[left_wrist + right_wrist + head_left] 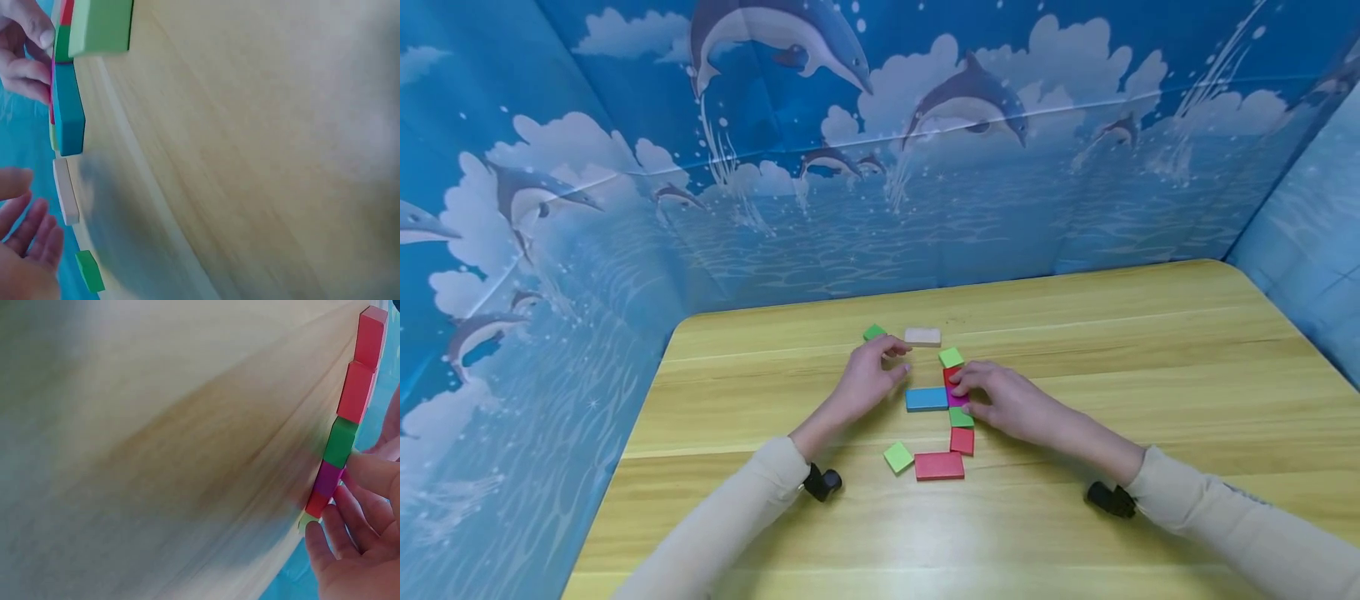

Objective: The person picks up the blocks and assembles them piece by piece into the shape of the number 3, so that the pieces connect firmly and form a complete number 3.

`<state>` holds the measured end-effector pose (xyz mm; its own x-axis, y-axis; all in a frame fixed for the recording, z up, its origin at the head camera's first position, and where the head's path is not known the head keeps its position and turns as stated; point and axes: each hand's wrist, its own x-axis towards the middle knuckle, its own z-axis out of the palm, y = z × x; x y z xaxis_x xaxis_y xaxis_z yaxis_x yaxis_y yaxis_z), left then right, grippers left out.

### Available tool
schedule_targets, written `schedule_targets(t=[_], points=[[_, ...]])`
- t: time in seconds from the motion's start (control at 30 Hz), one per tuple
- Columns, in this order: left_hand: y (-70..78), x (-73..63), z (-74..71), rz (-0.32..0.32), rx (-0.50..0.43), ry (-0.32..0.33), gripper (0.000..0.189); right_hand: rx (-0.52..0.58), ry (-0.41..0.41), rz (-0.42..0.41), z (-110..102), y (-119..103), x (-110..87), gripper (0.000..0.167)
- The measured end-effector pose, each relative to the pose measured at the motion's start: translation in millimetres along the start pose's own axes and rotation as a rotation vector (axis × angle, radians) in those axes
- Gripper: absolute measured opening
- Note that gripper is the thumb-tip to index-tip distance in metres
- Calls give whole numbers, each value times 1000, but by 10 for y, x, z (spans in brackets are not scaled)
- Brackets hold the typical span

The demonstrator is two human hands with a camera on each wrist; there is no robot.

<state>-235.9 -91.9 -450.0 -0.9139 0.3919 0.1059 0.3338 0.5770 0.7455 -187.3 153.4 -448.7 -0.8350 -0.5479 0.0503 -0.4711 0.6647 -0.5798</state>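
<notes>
My right hand (1011,402) is over a column of coloured blocks, its thumb and bent fingers pinching the purple block (957,397). Above that lies a red block (951,375), partly hidden by the fingers, and a light green block (951,357). Below are a green block (961,417) and a red block (962,441). A blue block (927,399) touches the purple one from the left. My left hand (868,379) hovers left of the column with loosely bent, empty fingers, close to a pale block (922,337) and another green block (874,332).
Nearer me on the wooden table (737,517) are a long red block (939,466) and a tilted light green block (898,457). A dolphin-print curtain (865,233) hangs behind the table and along its sides.
</notes>
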Motion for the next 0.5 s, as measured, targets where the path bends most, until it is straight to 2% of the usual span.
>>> schedule_targets(t=[0.17, 0.5], points=[[-42, 109, 7, 6, -24, 58, 32, 9, 3, 4, -2, -5, -17, 22], [-116, 291, 40, -48, -1, 80, 40, 1, 0, -3, 9, -12, -41, 21]])
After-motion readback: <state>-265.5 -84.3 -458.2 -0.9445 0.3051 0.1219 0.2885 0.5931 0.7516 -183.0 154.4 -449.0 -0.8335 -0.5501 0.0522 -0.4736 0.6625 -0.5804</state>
